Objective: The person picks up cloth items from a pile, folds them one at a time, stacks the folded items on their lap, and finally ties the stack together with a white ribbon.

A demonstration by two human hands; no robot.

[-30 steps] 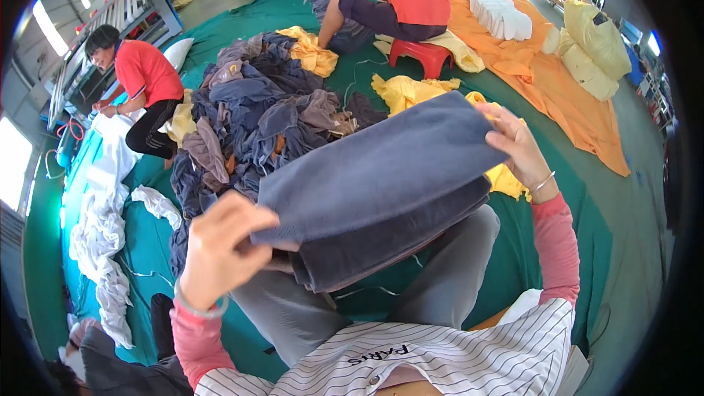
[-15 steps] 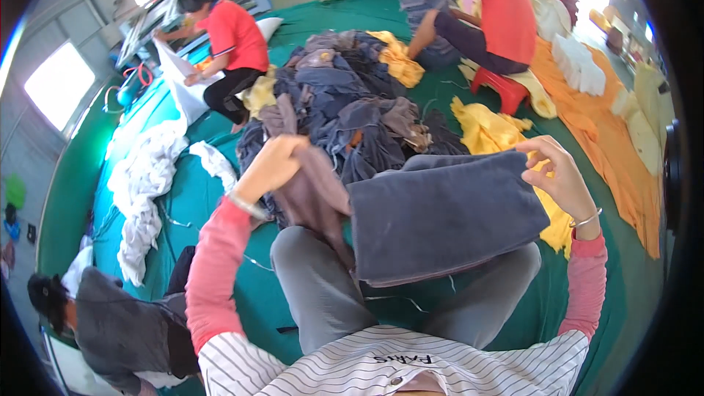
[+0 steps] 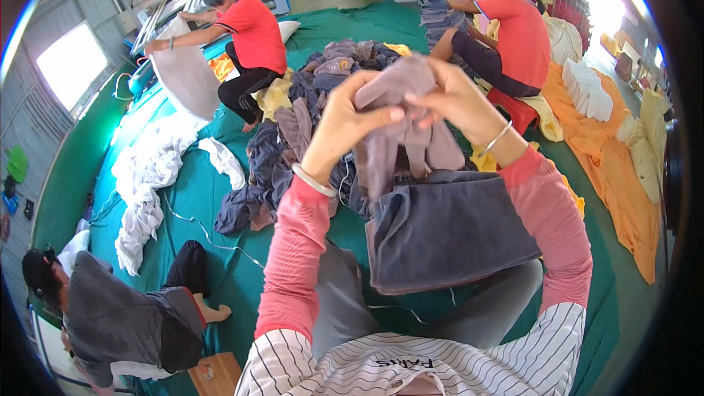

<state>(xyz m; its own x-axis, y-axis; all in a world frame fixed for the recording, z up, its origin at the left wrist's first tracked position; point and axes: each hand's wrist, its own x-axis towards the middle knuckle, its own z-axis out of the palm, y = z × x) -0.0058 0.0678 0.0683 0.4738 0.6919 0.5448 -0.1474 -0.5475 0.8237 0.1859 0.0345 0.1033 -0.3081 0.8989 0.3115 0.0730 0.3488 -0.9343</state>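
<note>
A mauve-brown cloth [image 3: 411,143] hangs in loose folds from both my hands, held up in front of me. My left hand [image 3: 352,114] pinches its left edge, with the thumb across the front. On the other side my right hand [image 3: 466,99] has its fingers closed on the bunched top. Below the cloth, a dark grey folded stack of cloth [image 3: 451,231] lies across my lap, its lower edge showing some brown layers. Behind my hands rises a heap of crumpled dark grey and brown cloths [image 3: 337,59], partly hidden by my hands and the held cloth.
White cloths [image 3: 150,165] lie on the green ground sheet [image 3: 242,249] at left. Orange cloth [image 3: 598,154] spreads along the right. One person in red [image 3: 253,33] holds up pale cloth; another [image 3: 521,37] sits on a red stool. A person in grey [image 3: 125,315] sits at lower left.
Both hands have come together and lifted the brown cloth in front of the heap. My right hand has let go of the folded grey stack, which now lies on my lap.
</note>
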